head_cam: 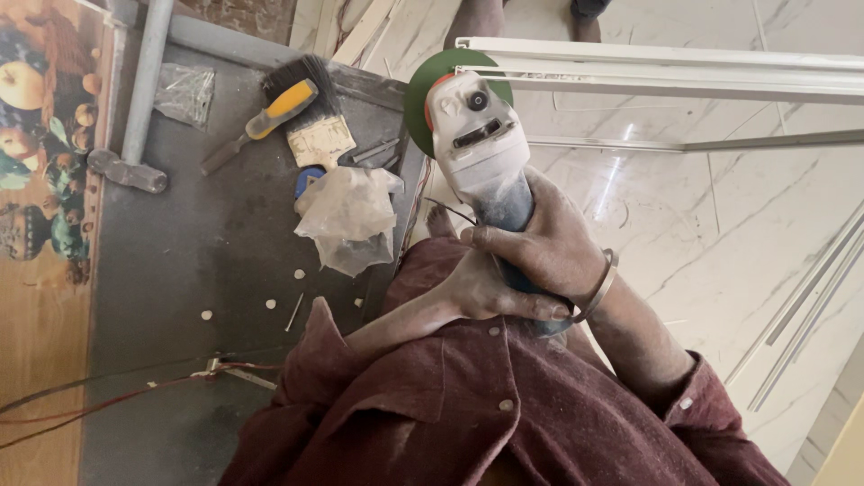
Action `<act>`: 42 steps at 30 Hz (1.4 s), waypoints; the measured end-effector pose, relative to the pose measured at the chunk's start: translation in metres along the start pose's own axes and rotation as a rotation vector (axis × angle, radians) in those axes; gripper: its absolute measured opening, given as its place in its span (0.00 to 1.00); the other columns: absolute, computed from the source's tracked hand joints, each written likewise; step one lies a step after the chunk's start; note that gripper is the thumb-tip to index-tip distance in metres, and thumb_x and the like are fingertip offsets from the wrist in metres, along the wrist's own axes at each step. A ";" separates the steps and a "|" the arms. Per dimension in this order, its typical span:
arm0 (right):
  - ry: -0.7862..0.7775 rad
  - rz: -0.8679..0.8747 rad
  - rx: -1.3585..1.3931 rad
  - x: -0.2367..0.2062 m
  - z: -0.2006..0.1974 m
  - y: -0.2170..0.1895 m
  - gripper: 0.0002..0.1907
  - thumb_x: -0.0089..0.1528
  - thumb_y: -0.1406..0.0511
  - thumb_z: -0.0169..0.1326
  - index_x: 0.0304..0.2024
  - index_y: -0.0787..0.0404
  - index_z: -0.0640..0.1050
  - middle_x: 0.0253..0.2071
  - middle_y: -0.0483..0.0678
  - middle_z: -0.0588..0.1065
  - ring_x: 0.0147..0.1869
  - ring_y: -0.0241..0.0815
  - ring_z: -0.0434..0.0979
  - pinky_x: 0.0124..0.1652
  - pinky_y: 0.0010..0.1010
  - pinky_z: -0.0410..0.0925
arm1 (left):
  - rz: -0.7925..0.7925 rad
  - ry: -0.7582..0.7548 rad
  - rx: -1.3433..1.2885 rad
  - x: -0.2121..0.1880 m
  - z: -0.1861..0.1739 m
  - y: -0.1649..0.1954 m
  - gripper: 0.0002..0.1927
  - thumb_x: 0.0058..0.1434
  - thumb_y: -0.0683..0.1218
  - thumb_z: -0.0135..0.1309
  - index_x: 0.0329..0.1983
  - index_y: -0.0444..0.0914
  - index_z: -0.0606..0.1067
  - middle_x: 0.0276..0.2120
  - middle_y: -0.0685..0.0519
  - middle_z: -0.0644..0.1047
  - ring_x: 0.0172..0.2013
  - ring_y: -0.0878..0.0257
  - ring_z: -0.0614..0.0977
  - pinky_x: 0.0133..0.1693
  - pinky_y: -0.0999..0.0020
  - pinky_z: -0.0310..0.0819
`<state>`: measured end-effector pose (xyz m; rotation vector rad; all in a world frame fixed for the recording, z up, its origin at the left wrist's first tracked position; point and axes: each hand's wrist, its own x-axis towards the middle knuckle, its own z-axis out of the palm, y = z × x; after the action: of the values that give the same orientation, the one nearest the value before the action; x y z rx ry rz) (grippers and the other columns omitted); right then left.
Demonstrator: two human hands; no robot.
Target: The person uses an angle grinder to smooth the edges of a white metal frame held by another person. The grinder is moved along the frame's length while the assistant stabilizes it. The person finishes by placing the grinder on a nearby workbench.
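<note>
Both of my hands hold a dusty white and blue angle grinder [477,144] in front of my maroon shirt. My right hand [549,247], with a metal bangle on the wrist, wraps the grinder's body from the right. Gripping the body just below it from the left is my left hand [481,290]. The grinder's green disc [432,85] points away from me and meets the end of a long white profile frame [675,67] that stretches off to the right.
To the left, a grey worktop [198,270] carries a black brush with a yellow handle [297,99], a crumpled plastic bag [346,216], a hammer [135,135], small plugs and red wires [117,396]. Thin strips [801,315] lie on the marble floor. Another person's feet [477,18] stand at the top.
</note>
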<state>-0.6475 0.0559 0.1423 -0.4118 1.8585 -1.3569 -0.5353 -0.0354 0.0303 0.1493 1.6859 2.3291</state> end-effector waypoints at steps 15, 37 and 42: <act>0.000 0.020 0.080 0.000 -0.002 0.006 0.24 0.54 0.66 0.65 0.51 0.65 0.74 0.41 0.45 0.78 0.43 0.34 0.79 0.43 0.28 0.75 | -0.047 -0.007 0.043 0.003 0.000 0.001 0.40 0.50 0.58 0.72 0.58 0.29 0.73 0.54 0.45 0.79 0.58 0.56 0.81 0.59 0.62 0.81; 0.028 0.023 0.029 -0.001 -0.007 0.006 0.24 0.54 0.68 0.61 0.52 0.66 0.74 0.43 0.48 0.78 0.45 0.37 0.81 0.46 0.30 0.77 | -0.066 -0.029 -0.003 0.010 0.002 0.008 0.36 0.50 0.56 0.73 0.53 0.28 0.75 0.49 0.46 0.81 0.53 0.58 0.84 0.54 0.64 0.84; 0.027 0.024 0.060 -0.003 -0.008 0.004 0.23 0.54 0.69 0.61 0.52 0.67 0.73 0.42 0.48 0.78 0.45 0.37 0.81 0.45 0.30 0.77 | -0.079 -0.077 0.089 0.011 0.001 0.007 0.35 0.52 0.58 0.71 0.53 0.29 0.74 0.48 0.48 0.81 0.51 0.59 0.84 0.52 0.65 0.85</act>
<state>-0.6504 0.0644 0.1408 -0.3409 1.8346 -1.4044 -0.5468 -0.0330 0.0364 0.1832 1.7263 2.1650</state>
